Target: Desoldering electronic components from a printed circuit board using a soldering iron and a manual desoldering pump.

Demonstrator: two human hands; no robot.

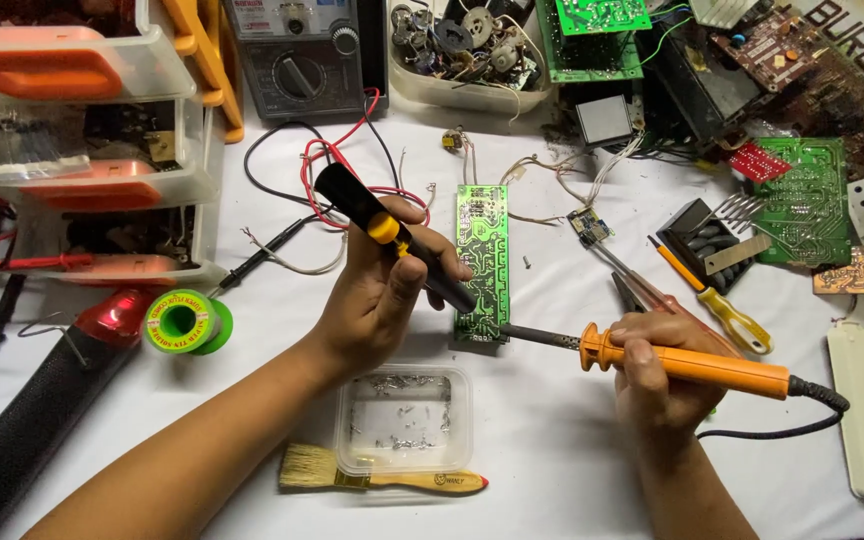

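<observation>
Nearest the lens, along the bottom edge of the frame, lie a wooden-handled brush point(382, 480) and, just above it and overlapping its handle, a clear plastic tray point(404, 418) holding small metal scraps.

The white table point(552, 440) spreads across the whole frame. At the upper left stands a stack of clear drawers with orange fronts point(82, 150); at top centre sits a grey multimeter point(297, 55) with red and black leads trailing down. Green circuit boards crowd the upper right.

At centre lies a narrow green circuit board point(481, 262), solder side up, flat on the table.

The left hand point(377, 290), left of centre, is clenched around a black desoldering pump point(387, 232) with a yellow button, which slants from upper left down to its tip over the board's lower end. The right hand point(652, 375), right of centre, grasps an orange soldering iron point(687, 365), its dark tip reaching left to the board's lower edge, close by the pump's tip.

A green solder spool point(187, 322) sits at left, and a yellow-handled screwdriver point(717, 300) lies just above the right hand.
</observation>
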